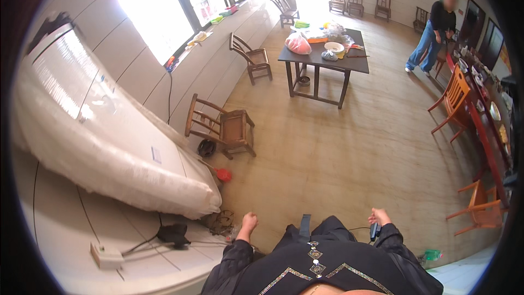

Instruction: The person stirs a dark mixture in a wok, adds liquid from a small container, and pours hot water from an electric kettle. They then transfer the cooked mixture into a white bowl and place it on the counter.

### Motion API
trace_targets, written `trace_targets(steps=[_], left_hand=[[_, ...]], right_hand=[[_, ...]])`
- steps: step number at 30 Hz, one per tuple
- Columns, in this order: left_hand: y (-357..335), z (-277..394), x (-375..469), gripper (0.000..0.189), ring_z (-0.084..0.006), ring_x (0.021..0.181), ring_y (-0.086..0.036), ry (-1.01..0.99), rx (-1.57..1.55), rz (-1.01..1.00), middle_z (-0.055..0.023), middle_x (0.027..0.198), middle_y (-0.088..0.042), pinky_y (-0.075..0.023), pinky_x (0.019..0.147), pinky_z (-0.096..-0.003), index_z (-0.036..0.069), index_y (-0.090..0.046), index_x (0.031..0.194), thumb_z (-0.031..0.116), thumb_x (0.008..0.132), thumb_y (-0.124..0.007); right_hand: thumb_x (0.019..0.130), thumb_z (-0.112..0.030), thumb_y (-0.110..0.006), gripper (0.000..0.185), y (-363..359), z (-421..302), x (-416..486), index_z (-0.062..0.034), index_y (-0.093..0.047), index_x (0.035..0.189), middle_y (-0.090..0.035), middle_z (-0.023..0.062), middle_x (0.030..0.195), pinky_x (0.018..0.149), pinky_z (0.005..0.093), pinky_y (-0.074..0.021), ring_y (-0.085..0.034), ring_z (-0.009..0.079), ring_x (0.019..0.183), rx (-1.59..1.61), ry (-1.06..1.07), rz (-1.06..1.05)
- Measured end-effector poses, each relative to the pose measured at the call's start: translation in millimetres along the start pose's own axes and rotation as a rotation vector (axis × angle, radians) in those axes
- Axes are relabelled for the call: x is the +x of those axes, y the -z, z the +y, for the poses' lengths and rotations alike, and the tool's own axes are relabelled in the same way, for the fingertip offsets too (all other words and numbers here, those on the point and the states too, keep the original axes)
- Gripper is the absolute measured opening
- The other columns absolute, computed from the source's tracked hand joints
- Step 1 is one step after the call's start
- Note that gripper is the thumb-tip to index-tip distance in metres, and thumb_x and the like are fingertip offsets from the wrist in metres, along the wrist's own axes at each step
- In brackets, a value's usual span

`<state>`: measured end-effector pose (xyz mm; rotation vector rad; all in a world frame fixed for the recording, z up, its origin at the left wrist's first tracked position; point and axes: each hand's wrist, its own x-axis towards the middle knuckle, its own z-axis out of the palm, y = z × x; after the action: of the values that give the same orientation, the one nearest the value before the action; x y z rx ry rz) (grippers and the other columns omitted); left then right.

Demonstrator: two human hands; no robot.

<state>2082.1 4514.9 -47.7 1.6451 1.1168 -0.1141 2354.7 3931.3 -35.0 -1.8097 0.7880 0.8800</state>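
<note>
My left hand (249, 222) hangs in front of my body on the left, its fingers curled; I see nothing in it. It is nearest to the lower end of a tall white appliance, seemingly a refrigerator (135, 131), under a thin translucent cover (163, 186). My right hand (379, 216) hangs on the right with its fingers partly curled. A small black device (373, 231) with a thin cable shows right beside that wrist; whether the hand touches it is unclear. Below is my dark top with sparkling trim (316, 256).
Wooden chairs (235, 129) stand along the left wall. A dark table (352, 63) ahead bears plastic bags (298, 44) and a bowl (334, 47). On the right, a person (438, 28) stands near a long red table (477, 121) with dishes. A green bottle (433, 255) is at lower right.
</note>
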Motion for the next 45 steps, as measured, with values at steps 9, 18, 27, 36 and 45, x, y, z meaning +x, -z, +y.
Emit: trace_targets(steps=[9, 18, 27, 36, 45], left_hand=[[-59, 180, 196, 0.029, -0.0225, 0.062, -0.066, 0.080, -0.154, -0.164, -0.0140, 0.082, -0.067, -0.0518, 0.052, -0.0321, -0.002, -0.061, 0.115, 0.009, 0.090, -0.052], [-77, 256, 247, 0.030, -0.0269, 0.067, -0.068, 0.354, -0.003, -0.179, -0.0177, 0.085, -0.067, -0.0571, 0.056, -0.0361, -0.006, -0.056, 0.116, 0.010, 0.091, -0.051], [-123, 365, 408, 0.029, -0.0235, 0.063, -0.065, 0.534, 0.208, -0.329, -0.0170, 0.087, -0.068, -0.0532, 0.054, -0.0341, -0.006, -0.056, 0.115, 0.012, 0.094, -0.049], [-105, 455, 558, 0.025, -0.0250, 0.067, -0.069, 0.684, -0.090, -0.252, -0.0189, 0.087, -0.067, -0.0565, 0.058, -0.0331, -0.005, -0.053, 0.115, 0.011, 0.096, -0.049], [-93, 474, 681, 0.018, -0.0199, 0.062, -0.064, 0.408, -0.061, -0.558, -0.0123, 0.073, -0.064, -0.0541, 0.054, -0.0335, -0.004, -0.058, 0.090, 0.014, 0.095, -0.054]], right_hand=[[0.096, -0.050, -0.048, 0.045, -47, -305, 137, -0.0091, -0.056, 0.080, -0.061, 0.0069, 0.059, 0.048, 0.0260, -0.0439, -0.056, 0.0114, 0.054, 0.145, 0.396, -0.126], [0.085, -0.032, -0.063, 0.032, -112, -666, 229, -0.0015, -0.070, 0.078, -0.066, 0.0098, 0.062, 0.046, 0.0336, -0.0484, -0.058, 0.0188, 0.047, -0.487, 0.519, 0.074], [0.097, -0.039, -0.051, 0.042, -171, -944, 382, -0.0042, -0.063, 0.078, -0.059, 0.0014, 0.061, 0.039, 0.0261, -0.0393, -0.050, 0.0096, 0.044, -0.052, 0.526, 0.113], [0.087, -0.044, -0.060, 0.047, -223, -1046, 541, 0.0019, -0.065, 0.076, -0.064, 0.0104, 0.066, 0.051, 0.0353, -0.0485, -0.062, 0.0213, 0.055, -0.101, 0.302, 0.398], [0.092, -0.035, -0.053, 0.042, -228, -1048, 532, 0.0001, -0.068, 0.075, -0.067, 0.0123, 0.064, 0.035, 0.0277, -0.0398, -0.058, 0.0167, 0.042, 0.299, 0.377, 0.282]])
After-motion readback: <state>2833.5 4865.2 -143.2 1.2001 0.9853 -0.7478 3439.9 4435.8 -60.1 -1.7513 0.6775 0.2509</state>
